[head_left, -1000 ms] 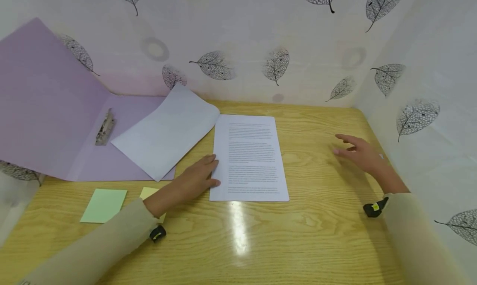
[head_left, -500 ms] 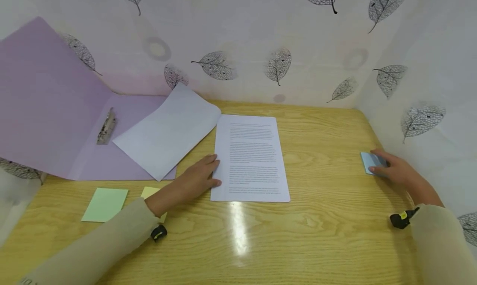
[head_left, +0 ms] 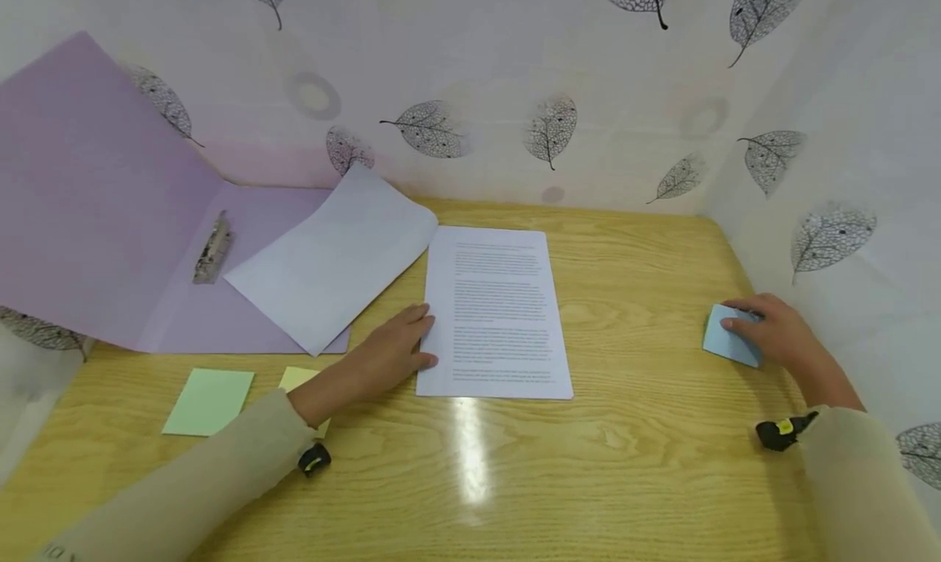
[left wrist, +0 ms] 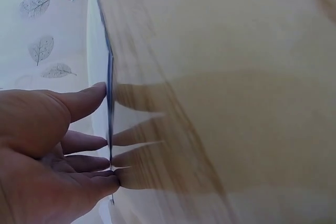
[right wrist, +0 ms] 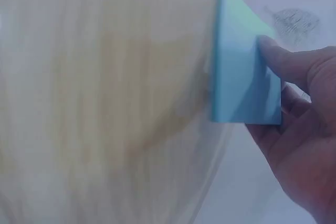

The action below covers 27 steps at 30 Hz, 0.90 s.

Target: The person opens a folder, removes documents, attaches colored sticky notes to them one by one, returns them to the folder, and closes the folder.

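In the head view my left hand (head_left: 397, 345) rests at the left edge of a printed sheet stack (head_left: 500, 317). The left wrist view shows its fairly straight thumb and fingers touching the edge of the paper (left wrist: 109, 87). Over at the table's right side, my right hand (head_left: 782, 333) pinches a blue sticky note pad (head_left: 729, 341). Seen from the right wrist, the thumb presses the face of the pad (right wrist: 244, 72) and the other fingers are behind it, partly hidden. The pad is tilted and raised off the wood.
An open purple folder (head_left: 176, 317) with a metal clip (head_left: 213, 250) lies at the left. A blank white sheet (head_left: 331, 260) overlaps it. Nearer are green sticky notes (head_left: 208, 403) and yellow ones (head_left: 294, 377), partly under the left forearm. Leaf-patterned cloth (head_left: 470, 72) backs the table.
My right hand has moved right to the blue sticky note pad, gripped it and tilted it up from the table. The left hand has stayed at the printed stack's edge.
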{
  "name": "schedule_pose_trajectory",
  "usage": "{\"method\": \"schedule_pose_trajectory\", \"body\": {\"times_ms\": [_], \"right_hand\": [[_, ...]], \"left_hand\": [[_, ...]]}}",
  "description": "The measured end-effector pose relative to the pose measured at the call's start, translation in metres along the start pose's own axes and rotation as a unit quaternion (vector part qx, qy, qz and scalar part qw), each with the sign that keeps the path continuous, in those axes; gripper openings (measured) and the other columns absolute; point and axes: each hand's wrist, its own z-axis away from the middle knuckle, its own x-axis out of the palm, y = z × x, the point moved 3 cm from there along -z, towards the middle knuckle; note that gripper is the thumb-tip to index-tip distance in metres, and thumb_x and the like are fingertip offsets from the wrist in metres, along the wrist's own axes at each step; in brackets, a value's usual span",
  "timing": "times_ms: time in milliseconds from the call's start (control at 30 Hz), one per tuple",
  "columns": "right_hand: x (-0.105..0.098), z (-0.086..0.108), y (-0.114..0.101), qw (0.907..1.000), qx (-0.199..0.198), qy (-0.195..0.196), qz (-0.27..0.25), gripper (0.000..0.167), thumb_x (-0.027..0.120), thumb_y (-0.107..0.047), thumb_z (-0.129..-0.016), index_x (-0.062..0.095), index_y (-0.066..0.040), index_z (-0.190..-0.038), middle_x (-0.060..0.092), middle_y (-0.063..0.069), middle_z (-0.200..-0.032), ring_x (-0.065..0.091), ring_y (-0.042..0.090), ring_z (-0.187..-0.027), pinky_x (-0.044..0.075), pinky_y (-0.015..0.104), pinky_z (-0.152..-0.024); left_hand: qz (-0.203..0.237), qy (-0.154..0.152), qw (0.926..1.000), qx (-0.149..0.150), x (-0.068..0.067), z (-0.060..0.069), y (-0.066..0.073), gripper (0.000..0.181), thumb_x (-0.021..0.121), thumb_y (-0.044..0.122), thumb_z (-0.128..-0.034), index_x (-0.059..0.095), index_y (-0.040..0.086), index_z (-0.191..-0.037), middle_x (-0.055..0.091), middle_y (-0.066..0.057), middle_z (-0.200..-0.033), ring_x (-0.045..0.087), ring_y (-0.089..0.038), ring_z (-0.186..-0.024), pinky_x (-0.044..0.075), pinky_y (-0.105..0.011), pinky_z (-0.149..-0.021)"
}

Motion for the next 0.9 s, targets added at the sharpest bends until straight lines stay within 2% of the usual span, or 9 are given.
{"method": "schedule_pose_trajectory", "body": {"times_ms": [100, 233, 300, 400, 467, 533, 667, 800, 900], "right_hand": [[0.002, 0.003, -0.023, 0.9973, 0.024, 0.002, -0.069, 0.057, 0.057, -0.045, -0.101, 0.057, -0.002, -0.139, 0.051, 0.014, -0.136, 0.048, 0.023, -0.113, 0.042, 0.026, -0.079], [0.011, 0.005, -0.071, 0.9898, 0.011, -0.012, -0.142, 0.055, 0.06, -0.048, -0.099, 0.06, -0.01, -0.138, 0.057, -0.01, -0.125, 0.052, 0.007, -0.102, 0.044, 0.019, -0.08], [0.018, 0.006, -0.101, 0.9866, -0.014, -0.025, -0.161, 0.05, 0.061, -0.043, -0.1, 0.061, -0.009, -0.137, 0.06, -0.01, -0.122, 0.056, 0.008, -0.098, 0.048, 0.02, -0.079], [0.033, 0.008, -0.148, 0.9812, -0.05, -0.052, -0.179, 0.044, 0.062, -0.036, -0.101, 0.063, -0.009, -0.136, 0.064, 0.003, -0.127, 0.06, 0.013, -0.096, 0.052, 0.023, -0.078], [0.046, 0.008, -0.176, 0.9744, -0.075, -0.082, -0.195, 0.04, 0.062, -0.031, -0.102, 0.063, -0.009, -0.136, 0.063, 0.01, -0.131, 0.061, 0.017, -0.097, 0.053, 0.024, -0.079], [0.058, 0.008, -0.201, 0.9665, -0.099, -0.107, -0.211, 0.036, 0.063, -0.026, -0.101, 0.065, -0.011, -0.134, 0.064, 0.011, -0.132, 0.062, 0.02, -0.099, 0.055, 0.026, -0.08], [0.083, 0.008, -0.242, 0.9467, -0.161, -0.154, -0.232, 0.03, 0.067, -0.02, -0.098, 0.069, -0.012, -0.127, 0.068, 0.006, -0.125, 0.064, 0.021, -0.103, 0.056, 0.028, -0.083], [0.101, 0.008, -0.274, 0.9283, -0.213, -0.197, -0.232, 0.025, 0.071, -0.018, -0.095, 0.072, -0.009, -0.118, 0.072, 0.003, -0.111, 0.064, 0.021, -0.098, 0.056, 0.029, -0.08], [0.108, 0.007, -0.29, 0.9216, -0.236, -0.21, -0.225, 0.021, 0.073, -0.016, -0.093, 0.072, -0.007, -0.113, 0.071, 0.002, -0.103, 0.062, 0.021, -0.092, 0.053, 0.028, -0.076]], "left_hand": [[0.01, -0.004, 0.9999, -0.006, 0.0, -0.004, -0.003, 0.071, 0.065, 0.027, -0.0996, 0.032, -0.005, -0.154, 0.015, -0.022, -0.166, 0.017, -0.037, -0.154, 0.024, -0.051, -0.123], [0.03, 0.017, 0.9993, -0.017, -0.004, -0.008, -0.005, 0.068, 0.063, 0.028, -0.1004, 0.035, -0.001, -0.154, 0.018, -0.02, -0.166, 0.021, -0.036, -0.153, 0.028, -0.053, -0.122], [0.05, 0.039, 0.9978, -0.019, -0.007, -0.008, -0.002, 0.062, 0.061, 0.029, -0.1019, 0.039, 0.003, -0.154, 0.024, -0.017, -0.165, 0.025, -0.035, -0.152, 0.03, -0.054, -0.12], [0.121, 0.067, 0.9904, -0.009, -0.01, -0.006, 0.011, 0.054, 0.057, 0.031, -0.1037, 0.044, 0.011, -0.153, 0.037, -0.009, -0.161, 0.035, -0.032, -0.148, 0.036, -0.054, -0.117], [0.196, 0.074, 0.9777, 0.009, -0.008, -0.004, 0.024, 0.051, 0.056, 0.031, -0.1044, 0.045, 0.016, -0.152, 0.042, -0.005, -0.158, 0.043, -0.028, -0.143, 0.041, -0.051, -0.114], [0.277, 0.067, 0.9583, 0.025, -0.004, -0.003, 0.038, 0.05, 0.056, 0.032, -0.1045, 0.045, 0.021, -0.152, 0.046, -0.003, -0.155, 0.05, -0.024, -0.138, 0.045, -0.047, -0.111], [0.377, 0.054, 0.9238, 0.04, 0.006, -0.007, 0.059, 0.051, 0.056, 0.032, -0.1041, 0.044, 0.022, -0.153, 0.052, -0.007, -0.15, 0.059, -0.022, -0.129, 0.05, -0.041, -0.106], [0.43, 0.037, 0.9011, 0.041, 0.012, -0.011, 0.066, 0.053, 0.057, 0.026, -0.104, 0.041, 0.012, -0.153, 0.062, -0.014, -0.139, 0.067, -0.027, -0.118, 0.055, -0.042, -0.099], [0.441, 0.019, 0.8962, 0.041, 0.014, -0.013, 0.064, 0.053, 0.057, 0.022, -0.1043, 0.041, 0.006, -0.152, 0.069, -0.017, -0.126, 0.072, -0.027, -0.105, 0.059, -0.041, -0.091]]}}
